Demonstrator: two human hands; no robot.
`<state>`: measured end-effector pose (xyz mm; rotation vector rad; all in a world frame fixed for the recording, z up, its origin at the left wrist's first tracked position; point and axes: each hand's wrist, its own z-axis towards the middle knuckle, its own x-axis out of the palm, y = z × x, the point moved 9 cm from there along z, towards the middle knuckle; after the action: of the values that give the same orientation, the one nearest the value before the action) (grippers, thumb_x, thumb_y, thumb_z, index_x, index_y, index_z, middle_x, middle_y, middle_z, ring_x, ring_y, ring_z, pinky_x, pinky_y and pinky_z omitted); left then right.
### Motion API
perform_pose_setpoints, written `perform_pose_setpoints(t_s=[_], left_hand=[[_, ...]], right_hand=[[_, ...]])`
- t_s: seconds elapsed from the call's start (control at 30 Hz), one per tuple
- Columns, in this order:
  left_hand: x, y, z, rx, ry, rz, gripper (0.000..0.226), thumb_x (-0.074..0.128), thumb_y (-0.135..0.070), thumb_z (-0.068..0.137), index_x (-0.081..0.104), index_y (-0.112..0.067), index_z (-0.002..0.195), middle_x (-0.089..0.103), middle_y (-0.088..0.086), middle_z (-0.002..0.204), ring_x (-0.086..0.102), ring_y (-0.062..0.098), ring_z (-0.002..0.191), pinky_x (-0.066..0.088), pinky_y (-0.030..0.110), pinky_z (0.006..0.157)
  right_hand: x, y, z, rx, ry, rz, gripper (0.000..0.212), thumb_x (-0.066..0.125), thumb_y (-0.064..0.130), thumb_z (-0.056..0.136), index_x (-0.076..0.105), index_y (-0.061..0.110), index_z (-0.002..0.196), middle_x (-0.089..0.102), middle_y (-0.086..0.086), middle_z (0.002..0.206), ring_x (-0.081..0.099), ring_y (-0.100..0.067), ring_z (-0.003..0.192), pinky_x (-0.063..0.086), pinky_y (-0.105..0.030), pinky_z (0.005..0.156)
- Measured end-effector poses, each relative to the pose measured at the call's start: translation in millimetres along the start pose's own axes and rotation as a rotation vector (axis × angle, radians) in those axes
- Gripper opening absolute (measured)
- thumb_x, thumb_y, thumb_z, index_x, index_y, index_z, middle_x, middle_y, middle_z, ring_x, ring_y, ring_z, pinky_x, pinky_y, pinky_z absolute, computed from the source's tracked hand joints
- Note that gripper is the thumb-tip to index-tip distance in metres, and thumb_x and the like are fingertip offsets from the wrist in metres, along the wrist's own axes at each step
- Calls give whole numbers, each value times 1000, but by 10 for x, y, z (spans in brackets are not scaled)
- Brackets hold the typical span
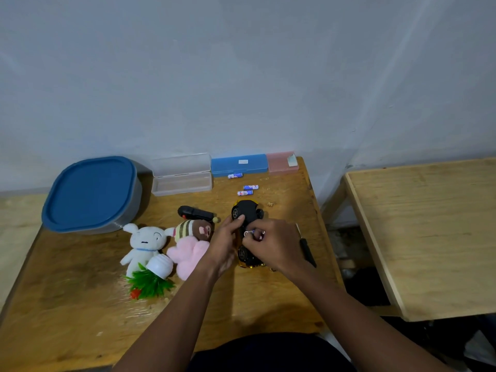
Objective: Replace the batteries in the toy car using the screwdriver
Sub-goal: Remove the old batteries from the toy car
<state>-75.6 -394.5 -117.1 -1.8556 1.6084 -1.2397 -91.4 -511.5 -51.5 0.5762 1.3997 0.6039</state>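
Note:
A yellow toy car [247, 210] lies upside down on the wooden table [80, 291], its black underside and wheels facing up. My left hand [224, 244] grips its left side, thumb on the underside. My right hand [271, 244] is over the open battery bay, fingers pinching a battery there; a spring contact shows beside them. A black-handled screwdriver [306, 248] lies on the table just right of my right hand. Three blue-and-white batteries [248, 190] lie loose behind the car.
A black remote [194, 212], two plush toys [171, 241] and a tipped plastic plant [151, 280] lie left of the car. A blue-lidded tub [90, 194] stands at the back left. Clear, blue and pink cases [239, 164] line the wall. A second table [429, 232] stands right.

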Motion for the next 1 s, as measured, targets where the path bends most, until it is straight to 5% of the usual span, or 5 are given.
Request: perform_pose_setpoints(t_s=[0.27, 0.43, 0.6, 0.77, 1.0], left_hand=[[-79, 19, 2, -61, -3, -44, 38, 53, -24, 102, 58, -5, 134, 65, 23, 130, 63, 37, 121, 55, 47, 96], [-121, 51, 3, -47, -27, -55, 39, 53, -27, 102, 57, -8, 137, 64, 19, 134, 62, 34, 124, 57, 47, 92], [-158, 29, -7, -12, -50, -11, 38, 52, -27, 102, 57, -11, 136, 67, 15, 129, 66, 31, 118, 57, 46, 91], [-191, 19, 15, 24, -62, 8, 35, 53, -24, 102, 58, -13, 134, 71, 13, 123, 70, 29, 111, 53, 53, 101], [-182, 19, 24, 68, -100, 25, 22, 57, -15, 100, 64, -19, 121, 76, 8, 112, 73, 27, 104, 57, 44, 90]], right_hand=[[59, -100, 108, -66, 102, 121, 11, 72, 31, 85, 67, 29, 95, 52, 15, 87, 55, -7, 81, 46, -26, 66], [-18, -406, 92, 376, -61, 605, 20, 54, 15, 91, 56, 24, 74, 62, 6, 70, 57, -11, 65, 44, -29, 59], [210, -632, -152, 757, 70, 801, 13, 50, 12, 90, 57, 11, 80, 52, -2, 58, 55, -15, 54, 41, -26, 51], [306, -612, -220, 757, 115, 764, 17, 60, 16, 88, 64, 13, 71, 60, 2, 66, 52, -10, 53, 39, -23, 49], [249, -527, -190, 549, 10, 396, 10, 80, 26, 80, 78, 23, 89, 74, 6, 90, 70, -8, 82, 59, -32, 75]])
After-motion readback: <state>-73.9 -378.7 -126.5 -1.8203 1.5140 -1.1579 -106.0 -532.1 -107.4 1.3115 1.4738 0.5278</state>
